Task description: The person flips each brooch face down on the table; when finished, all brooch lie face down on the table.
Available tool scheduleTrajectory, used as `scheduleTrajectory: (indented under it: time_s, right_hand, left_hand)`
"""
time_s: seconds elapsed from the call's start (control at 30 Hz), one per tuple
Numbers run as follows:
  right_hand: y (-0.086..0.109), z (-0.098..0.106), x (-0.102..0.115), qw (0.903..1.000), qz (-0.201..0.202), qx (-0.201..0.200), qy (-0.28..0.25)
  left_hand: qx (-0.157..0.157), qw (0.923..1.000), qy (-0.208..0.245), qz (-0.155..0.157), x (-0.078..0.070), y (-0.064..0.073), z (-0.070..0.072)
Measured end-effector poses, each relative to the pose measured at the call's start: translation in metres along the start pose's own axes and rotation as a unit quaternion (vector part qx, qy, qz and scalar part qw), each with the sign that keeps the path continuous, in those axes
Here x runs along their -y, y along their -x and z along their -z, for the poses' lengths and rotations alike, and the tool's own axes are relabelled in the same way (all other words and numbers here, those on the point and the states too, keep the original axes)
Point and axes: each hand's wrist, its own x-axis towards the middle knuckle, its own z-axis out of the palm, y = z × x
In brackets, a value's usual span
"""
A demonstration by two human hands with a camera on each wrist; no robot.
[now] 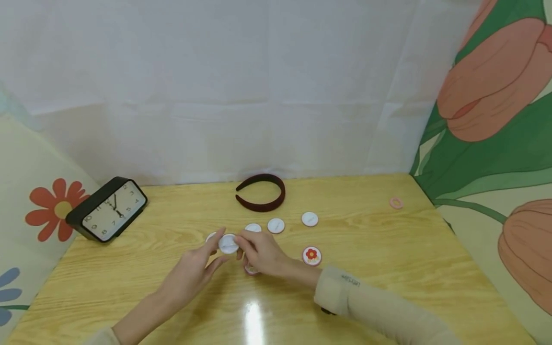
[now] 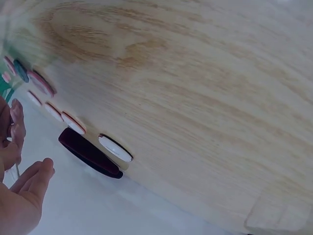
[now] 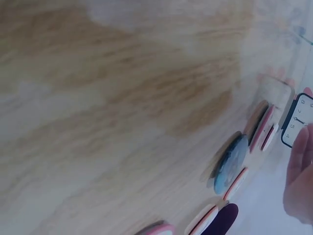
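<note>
A round pin-back badge with its whitish back facing up is held above the table between both hands. My left hand grips its left side between thumb and fingers. My right hand pinches the right edge near the pin; the exact fingertip contact is too small to tell. Behind the hands lie white-backed badges, one partly covered by the right hand, another in full sight. One more badge shows partly under the right hand, and another peeks out behind the left fingers.
A dark red headband lies behind the badges. To the right are a white-backed badge and a red-flower badge. A black desk clock stands at the left; a small pink ring lies far right.
</note>
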Motion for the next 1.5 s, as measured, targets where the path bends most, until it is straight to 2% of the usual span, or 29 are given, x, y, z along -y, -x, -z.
scheduleTrajectory:
  time_s: [0.17,0.47,0.6,0.67,0.77,0.87,0.93,1.07,1.2,1.3,1.43,1.5]
  right_hand:
    - [0.000,-0.001,-0.001,0.9983,-0.039,0.034,-0.028]
    - [0.000,-0.001,-0.004,0.9960,-0.060,0.034,-0.057]
    - [0.000,0.002,-0.003,0.9977,-0.041,0.038,-0.038]
    - [-0.001,0.003,-0.003,0.9987,-0.019,0.046,-0.010]
    - [-0.001,0.005,-0.006,0.9963,0.013,0.085,0.012]
    - [0.001,0.006,-0.008,0.9904,0.050,0.120,0.049]
    - [0.003,0.005,-0.010,0.9860,0.066,0.129,0.083]
    - [0.007,0.002,-0.012,0.9716,0.094,0.108,0.188]
    - [0.008,-0.002,-0.011,0.9465,0.116,0.082,0.290]
    - [0.007,-0.004,-0.009,0.9374,0.117,0.092,0.315]
    - [0.003,-0.009,-0.004,0.9325,0.096,0.138,0.320]
    - [0.002,-0.012,-0.003,0.9262,0.083,0.159,0.332]
  left_hand:
    - [0.003,0.9998,-0.002,-0.022,0.002,0.001,0.002]
    - [0.011,0.9982,-0.014,-0.057,0.010,-0.004,0.003]
    - [0.027,0.9984,-0.026,-0.044,0.011,-0.002,0.004]
    - [0.038,0.9985,-0.029,-0.028,0.011,0.000,0.003]
    - [0.055,0.9979,-0.035,-0.005,0.012,0.003,0.002]
    - [0.081,0.9960,-0.037,0.005,0.012,0.006,0.001]
    - [0.094,0.9947,-0.041,0.002,0.013,0.007,0.000]
    - [0.101,0.9943,-0.035,-0.006,0.014,0.010,-0.002]
    - [0.104,0.9943,-0.019,-0.006,0.014,0.010,-0.003]
    - [0.108,0.9939,-0.018,0.007,0.014,0.009,-0.004]
    - [0.116,0.9918,-0.049,0.024,0.016,0.011,-0.006]
    - [0.127,0.9898,-0.057,0.029,0.016,0.013,-0.008]
